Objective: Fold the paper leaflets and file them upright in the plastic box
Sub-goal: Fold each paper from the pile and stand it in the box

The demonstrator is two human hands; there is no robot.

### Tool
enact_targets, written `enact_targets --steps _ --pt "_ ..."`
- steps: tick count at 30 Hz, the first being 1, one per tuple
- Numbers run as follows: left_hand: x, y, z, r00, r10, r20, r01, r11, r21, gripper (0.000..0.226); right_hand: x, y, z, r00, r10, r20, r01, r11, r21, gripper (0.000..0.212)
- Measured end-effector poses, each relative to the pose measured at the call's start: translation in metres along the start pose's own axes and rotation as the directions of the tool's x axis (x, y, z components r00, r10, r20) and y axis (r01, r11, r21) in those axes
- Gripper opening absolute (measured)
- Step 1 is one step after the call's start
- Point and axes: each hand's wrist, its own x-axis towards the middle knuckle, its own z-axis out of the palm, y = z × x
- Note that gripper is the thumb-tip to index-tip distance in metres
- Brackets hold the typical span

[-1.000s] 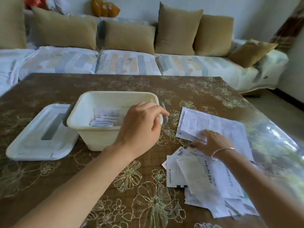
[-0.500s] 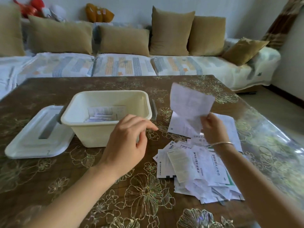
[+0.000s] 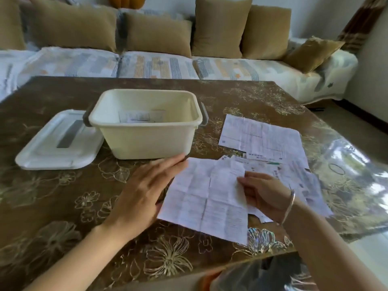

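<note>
A creased white leaflet (image 3: pixel 205 198) lies unfolded on the table in front of me. My left hand (image 3: pixel 147 192) rests flat with straight fingers along its left edge. My right hand (image 3: pixel 262 192) pinches the leaflet's right edge between thumb and fingers. Behind the leaflet stands the cream plastic box (image 3: pixel 144 124), open, with folded leaflets (image 3: pixel 140 117) standing against its far wall. A loose pile of leaflets (image 3: pixel 294 173) lies to the right, partly under my right hand.
The box's white lid (image 3: pixel 58 141) lies flat to the left of the box. One large unfolded sheet (image 3: pixel 260 137) sits right of the box. The brown flowered table (image 3: pixel 63 202) ends close to my body. A sofa with cushions (image 3: pixel 159 34) runs behind.
My right hand has brought the lifted leaflet down onto the table in front of me. My left hand has moved from beside the box to the sheet's left edge and flattened.
</note>
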Motion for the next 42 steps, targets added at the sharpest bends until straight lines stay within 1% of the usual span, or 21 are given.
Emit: enact_targets --steps 3,6,10,11,12,13,14,15,16,17,19,20,22,26,28,30,33,35,37,40,42 --pt "-0.024 -0.001 -0.005 1.000 0.004 -0.020 -0.006 0.998 -0.068 0.053 -0.002 0.019 0.018 0.996 0.036 0.078 -0.027 0.993 -0.115 0.017" --pt "-0.049 -0.007 -0.006 1.000 0.005 0.001 -0.005 0.999 -0.034 0.039 -0.002 0.031 0.040 0.994 0.026 0.104 0.005 0.958 -0.288 0.014" --pt "-0.071 -0.007 -0.015 0.998 -0.015 0.064 0.015 1.000 0.005 0.041 -0.003 0.036 0.059 0.988 -0.153 0.025 0.147 0.877 -0.457 0.012" --pt "-0.072 -0.008 -0.018 0.997 -0.019 0.075 0.018 1.000 0.009 0.041 -0.003 0.037 0.058 0.970 -0.242 0.001 0.207 0.825 -0.527 0.013" --pt "-0.074 -0.008 -0.022 0.995 -0.033 0.090 0.033 0.999 0.002 0.043 -0.003 0.040 0.056 0.927 -0.374 -0.005 0.284 0.713 -0.641 0.014" --pt "-0.075 -0.009 -0.024 0.992 -0.056 0.117 0.059 0.998 -0.021 0.046 -0.004 0.043 0.053 0.859 -0.510 0.033 0.363 0.563 -0.742 0.017" --pt "-0.075 -0.009 -0.025 0.986 -0.084 0.145 0.092 0.994 -0.051 0.050 -0.006 0.046 0.050 0.788 -0.605 0.112 0.444 0.434 -0.784 0.025" --pt "-0.077 -0.010 -0.024 0.979 -0.121 0.162 0.136 0.988 -0.080 0.053 -0.009 0.050 0.049 0.738 -0.643 0.205 0.522 0.351 -0.778 0.035" --pt "-0.078 -0.010 -0.025 0.970 -0.174 0.169 0.194 0.974 -0.116 0.055 -0.014 0.054 0.048 0.724 -0.627 0.286 0.577 0.324 -0.750 0.044" --pt "-0.080 -0.010 -0.024 0.958 -0.242 0.152 0.265 0.952 -0.151 0.057 -0.018 0.058 0.047 0.740 -0.576 0.348 0.598 0.325 -0.733 0.050" --pt "-0.082 -0.009 -0.023 0.929 -0.356 0.105 0.370 0.909 -0.192 0.057 -0.023 0.064 0.045 0.782 -0.468 0.411 0.579 0.303 -0.757 0.051" --pt "-0.081 -0.006 -0.023 0.920 -0.384 0.075 0.391 0.898 -0.203 0.048 -0.024 0.066 0.044 0.788 -0.455 0.414 0.572 0.292 -0.767 0.048" --pt "-0.078 0.002 -0.022 0.903 -0.431 0.003 0.419 0.877 -0.234 0.023 -0.024 0.067 0.044 0.793 -0.468 0.390 0.564 0.323 -0.760 0.043" --pt "-0.074 0.009 -0.012 0.826 -0.558 -0.079 0.545 0.827 -0.135 0.035 -0.020 0.070 0.056 0.779 -0.553 0.296 0.534 0.336 -0.776 0.024" --pt "-0.072 0.013 -0.009 0.775 -0.630 -0.051 0.620 0.774 -0.127 0.056 -0.016 0.072 0.062 0.791 -0.573 0.214 0.461 0.329 -0.824 0.024" --pt "-0.071 0.015 -0.006 0.761 -0.644 -0.075 0.636 0.764 -0.109 0.082 -0.014 0.076 0.065 0.783 -0.600 0.165 0.400 0.282 -0.872 0.027" --pt "-0.072 0.014 -0.002 0.774 -0.621 -0.124 0.615 0.784 -0.086 0.107 -0.012 0.079 0.069 0.773 -0.612 0.166 0.333 0.170 -0.927 0.032" --pt "-0.073 0.013 -0.001 0.786 -0.598 -0.158 0.601 0.798 -0.030 0.115 -0.011 0.081 0.071 0.768 -0.622 0.154 0.315 0.157 -0.936 0.036" --pt "-0.074 0.013 -0.001 0.796 -0.576 -0.187 0.593 0.804 0.048 0.107 -0.011 0.081 0.071 0.755 -0.642 0.134 0.315 0.176 -0.932 0.042" --pt "-0.071 0.013 -0.001 0.882 -0.429 -0.196 0.463 0.867 0.185 0.057 -0.012 0.082 0.071 0.750 -0.651 0.115 0.304 0.185 -0.934 0.043" --pt "-0.068 0.012 0.001 0.939 -0.323 -0.117 0.342 0.912 0.225 0.039 -0.012 0.082 0.072 0.748 -0.651 0.129 0.306 0.165 -0.938 0.037"
